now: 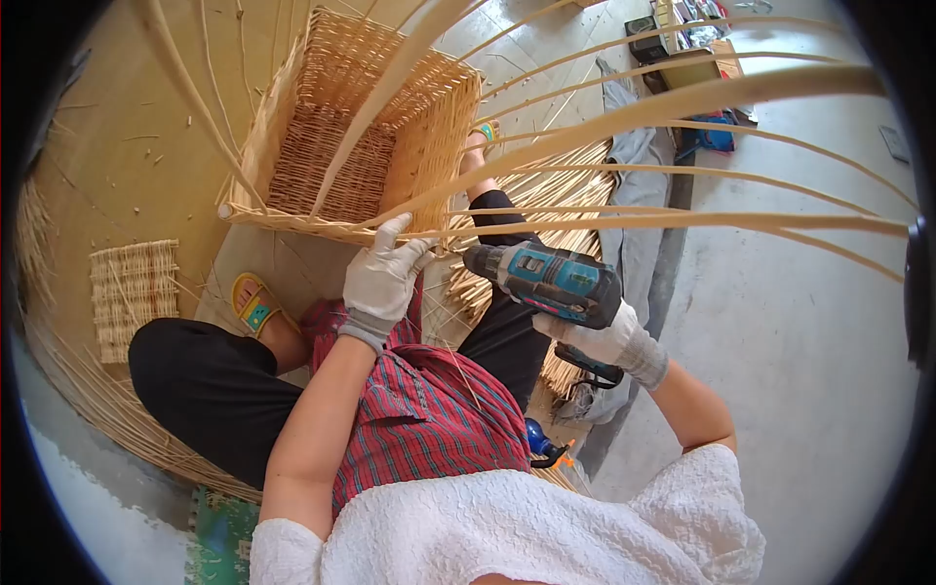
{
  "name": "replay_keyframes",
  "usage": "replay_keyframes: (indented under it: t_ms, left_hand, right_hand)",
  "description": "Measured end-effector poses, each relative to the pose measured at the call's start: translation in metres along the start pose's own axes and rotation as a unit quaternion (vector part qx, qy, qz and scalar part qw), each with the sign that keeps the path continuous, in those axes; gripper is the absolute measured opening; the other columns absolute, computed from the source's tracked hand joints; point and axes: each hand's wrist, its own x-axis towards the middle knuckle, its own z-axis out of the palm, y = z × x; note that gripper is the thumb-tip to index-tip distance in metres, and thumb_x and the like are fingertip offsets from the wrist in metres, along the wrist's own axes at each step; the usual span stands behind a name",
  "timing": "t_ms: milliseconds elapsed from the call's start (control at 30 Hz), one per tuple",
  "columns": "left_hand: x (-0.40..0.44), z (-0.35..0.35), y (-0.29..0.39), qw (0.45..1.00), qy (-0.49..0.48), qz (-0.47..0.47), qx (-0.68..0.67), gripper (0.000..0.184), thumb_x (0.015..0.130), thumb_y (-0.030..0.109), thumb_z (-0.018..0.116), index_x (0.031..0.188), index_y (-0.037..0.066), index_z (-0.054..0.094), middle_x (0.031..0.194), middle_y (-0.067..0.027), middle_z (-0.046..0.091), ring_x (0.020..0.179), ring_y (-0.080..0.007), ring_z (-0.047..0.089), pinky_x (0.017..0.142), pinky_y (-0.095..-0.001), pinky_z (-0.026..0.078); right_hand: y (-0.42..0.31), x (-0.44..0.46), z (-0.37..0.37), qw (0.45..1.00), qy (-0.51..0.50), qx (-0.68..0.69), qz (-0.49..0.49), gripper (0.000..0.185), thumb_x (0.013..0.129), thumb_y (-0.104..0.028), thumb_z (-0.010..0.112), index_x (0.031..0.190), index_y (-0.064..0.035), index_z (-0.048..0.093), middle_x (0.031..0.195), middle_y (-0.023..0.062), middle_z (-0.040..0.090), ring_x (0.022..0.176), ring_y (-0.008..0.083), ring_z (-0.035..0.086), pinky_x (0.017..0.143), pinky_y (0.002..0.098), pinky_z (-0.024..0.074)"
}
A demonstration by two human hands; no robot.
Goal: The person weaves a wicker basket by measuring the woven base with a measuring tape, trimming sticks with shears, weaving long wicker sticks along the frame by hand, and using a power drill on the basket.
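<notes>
An unfinished wicker basket (429,146) lies tilted with its opening toward me, and long loose rods (624,136) stick out from its rim. My left hand (382,278), in a white work glove, pinches the near rim by the right corner. A teal and black cordless drill (556,281) is in my right hand (604,341), also gloved, with the fingers wrapped round its grip. The chuck points left at that same corner, close to my left fingertips. Whether the bit touches the basket cannot be seen.
Cut rods (575,185) lie in a pile beyond the drill, beside a grey cloth (639,195). To the left lies a small woven panel (134,297). A blue-and-black tool (539,439) rests near my right thigh. Boxes and items (682,68) stand at the far right.
</notes>
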Motion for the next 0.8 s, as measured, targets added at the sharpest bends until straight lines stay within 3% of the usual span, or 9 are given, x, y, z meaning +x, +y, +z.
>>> replay_keyframes:
  t_ms: [333, 400, 500, 567, 800]
  left_hand:
    - [-0.004, 0.004, -0.001, 1.000, -0.002, -0.007, 0.000, 0.024, 0.081, 0.029, 0.075, 0.105, 0.023, 0.074, 0.124, -0.0005, 0.060, 0.081, -0.0287, 0.067, 0.075, -0.0410, 0.056]
    - [-0.004, 0.005, 0.000, 1.000, -0.001, -0.008, 0.001, 0.024, 0.081, 0.030, 0.075, 0.104, 0.023, 0.074, 0.124, -0.0004, 0.060, 0.080, -0.0288, 0.067, 0.075, -0.0411, 0.056]
    - [-0.003, 0.003, 0.001, 1.000, -0.001, -0.010, -0.004, 0.022, 0.082, 0.031, 0.074, 0.102, 0.022, 0.074, 0.121, 0.0004, 0.060, 0.080, -0.0285, 0.067, 0.074, -0.0413, 0.056]
    - [-0.002, 0.001, 0.002, 1.000, 0.000, -0.007, 0.009, 0.022, 0.081, 0.025, 0.077, 0.103, 0.021, 0.075, 0.117, -0.0014, 0.060, 0.080, -0.0252, 0.068, 0.071, -0.0376, 0.056]
    - [0.000, 0.004, 0.000, 1.000, -0.002, -0.009, -0.024, 0.025, 0.081, 0.027, 0.076, 0.104, 0.020, 0.072, 0.107, 0.0003, 0.061, 0.085, -0.0222, 0.067, 0.072, -0.0368, 0.055]
  right_hand:
    - [0.007, 0.000, -0.001, 0.999, -0.026, -0.017, 0.016, 0.038, 0.084, -0.021, 0.074, 0.119, -0.0097, 0.065, 0.108, 0.0153, 0.063, 0.098, 0.0344, 0.062, 0.087, 0.0409, 0.0511]
    - [0.018, 0.002, 0.001, 0.998, -0.012, -0.040, -0.055, 0.039, 0.083, -0.021, 0.074, 0.119, -0.0098, 0.064, 0.110, 0.0154, 0.064, 0.098, 0.0347, 0.062, 0.087, 0.0414, 0.0515]
    - [0.012, 0.007, -0.003, 0.997, -0.024, -0.039, -0.066, 0.042, 0.083, -0.021, 0.074, 0.122, -0.0095, 0.062, 0.109, 0.0161, 0.064, 0.095, 0.0351, 0.063, 0.085, 0.0414, 0.0519]
    - [0.002, 0.011, -0.007, 0.997, -0.030, -0.037, -0.064, 0.043, 0.083, -0.020, 0.074, 0.122, -0.0093, 0.061, 0.109, 0.0162, 0.065, 0.094, 0.0355, 0.063, 0.085, 0.0415, 0.0523]
    - [-0.014, 0.026, -0.014, 0.990, -0.069, -0.111, -0.045, 0.044, 0.082, -0.020, 0.071, 0.122, -0.0077, 0.057, 0.104, 0.0167, 0.067, 0.094, 0.0378, 0.065, 0.084, 0.0413, 0.0538]
